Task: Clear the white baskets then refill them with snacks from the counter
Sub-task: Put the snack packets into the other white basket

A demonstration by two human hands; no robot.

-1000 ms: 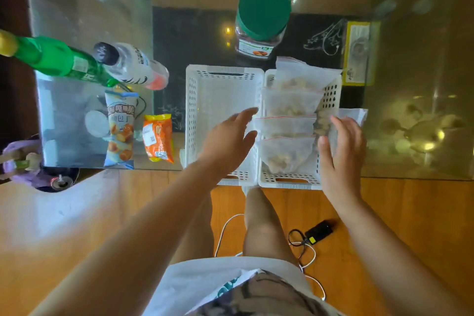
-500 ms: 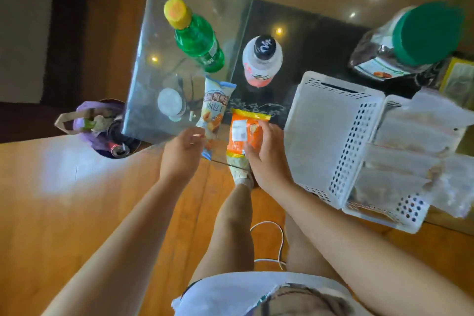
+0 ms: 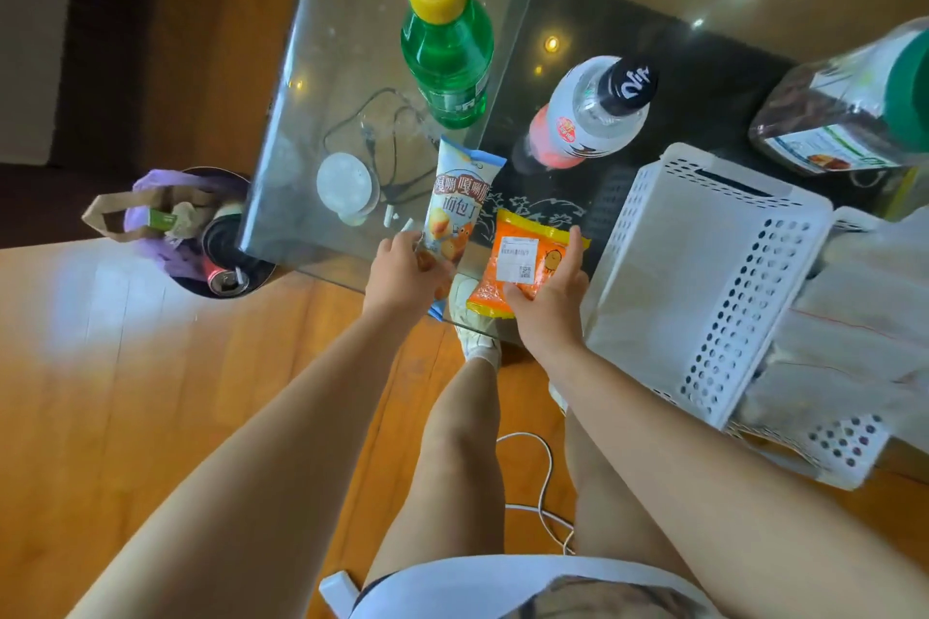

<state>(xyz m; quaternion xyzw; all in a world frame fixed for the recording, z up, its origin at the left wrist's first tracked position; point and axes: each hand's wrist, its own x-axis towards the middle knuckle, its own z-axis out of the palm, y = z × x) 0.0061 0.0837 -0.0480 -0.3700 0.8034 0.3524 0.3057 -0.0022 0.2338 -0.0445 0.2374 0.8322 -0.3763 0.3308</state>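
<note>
At the counter's (image 3: 321,80) near edge, our hands have left the baskets: left hand (image 3: 402,274) now pinches the blue snack packet (image 3: 460,196), right hand (image 3: 545,297) grips the orange packet (image 3: 523,261). Refilling begins. Empty white basket (image 3: 704,276) sits just right, open path; both packets overhang the edge.

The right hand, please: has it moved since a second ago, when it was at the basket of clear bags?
Yes. The right hand has crossed leftward past the empty white basket and now grips the orange snack packet at the glass table's near edge.
</note>
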